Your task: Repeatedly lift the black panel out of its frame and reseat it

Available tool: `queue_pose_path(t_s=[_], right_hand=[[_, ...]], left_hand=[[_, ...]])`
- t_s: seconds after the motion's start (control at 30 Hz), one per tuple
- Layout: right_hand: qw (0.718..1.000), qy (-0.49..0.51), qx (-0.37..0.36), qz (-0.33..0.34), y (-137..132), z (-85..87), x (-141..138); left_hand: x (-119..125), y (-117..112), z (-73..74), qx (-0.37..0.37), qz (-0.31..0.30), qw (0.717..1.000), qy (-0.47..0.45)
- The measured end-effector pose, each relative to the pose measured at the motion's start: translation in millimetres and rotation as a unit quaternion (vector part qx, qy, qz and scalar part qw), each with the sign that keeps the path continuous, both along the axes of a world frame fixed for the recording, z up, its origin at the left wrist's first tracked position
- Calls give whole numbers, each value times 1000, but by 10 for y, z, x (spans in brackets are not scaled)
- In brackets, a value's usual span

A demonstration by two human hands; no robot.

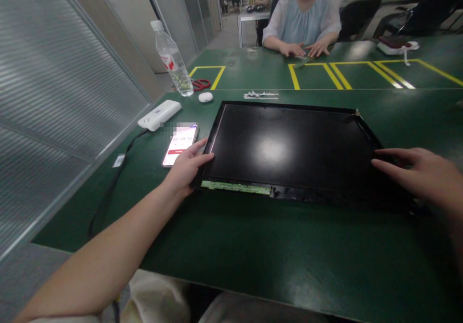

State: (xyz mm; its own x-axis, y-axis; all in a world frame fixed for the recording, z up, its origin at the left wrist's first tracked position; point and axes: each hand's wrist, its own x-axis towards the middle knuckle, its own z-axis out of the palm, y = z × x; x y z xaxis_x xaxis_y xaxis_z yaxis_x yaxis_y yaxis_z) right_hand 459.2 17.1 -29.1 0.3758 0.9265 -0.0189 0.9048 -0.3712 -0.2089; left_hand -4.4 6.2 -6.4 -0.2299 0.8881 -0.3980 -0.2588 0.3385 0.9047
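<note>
A black flat display panel (pixel 289 144) lies face up on the green table (pixel 253 250), with a green circuit strip (pixel 235 186) showing along its near edge. My left hand (pixel 188 166) grips the panel's near left corner, fingers curled over its edge. My right hand (pixel 423 173) rests at the panel's right edge, fingers stretched out flat and pointing left.
Left of the panel lie a lit phone (pixel 180 144), a white power bank (pixel 159 114) with a black cable, a white earbud case (pixel 205 97), red scissors (pixel 200 84) and a water bottle (pixel 172 59). Small metal parts (pixel 260 94) lie behind the panel. A person sits across the table, hands (pixel 304 49) on it.
</note>
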Motion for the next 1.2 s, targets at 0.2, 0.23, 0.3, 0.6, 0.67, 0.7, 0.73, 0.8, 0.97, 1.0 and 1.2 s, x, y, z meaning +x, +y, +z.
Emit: queue_pose_path(t_s=[0.2, 0.23, 0.3, 0.6, 0.67, 0.7, 0.73, 0.8, 0.97, 1.0, 1.2], right_hand=[[1000, 0, 5, 5, -5, -3, 15], [1000, 0, 10, 7, -3, -9, 23], [1000, 1, 18, 11, 1, -19, 35], [1000, -9, 15, 14, 11, -39, 59], [1000, -7, 11, 11, 10, -36, 52], [1000, -4, 6, 8, 9, -29, 43], [1000, -3, 1, 5, 8, -18, 30], [1000, 0, -9, 0, 7, 10, 1], [1000, 2, -13, -1, 1, 36, -29], [1000, 2, -10, 1, 1, 29, -21], [1000, -2, 2, 7, 7, -26, 49]], left_hand=[[-18, 2, -34, 18, -8, 1000, 6], [-24, 3, -39, 19, -9, 1000, 6], [-31, 2, -44, 21, -10, 1000, 7], [-27, -3, -34, 22, -6, 1000, 12], [-32, -1, -36, 24, -7, 1000, 14], [-34, -1, -37, 24, -8, 1000, 14], [-36, -1, -38, 24, -10, 1000, 14], [-39, -1, -43, 24, -12, 1000, 14], [-41, 2, -56, 21, -10, 1000, 15], [-41, 1, -56, 21, -9, 1000, 16], [-34, -1, -20, 12, -10, 1000, 15]])
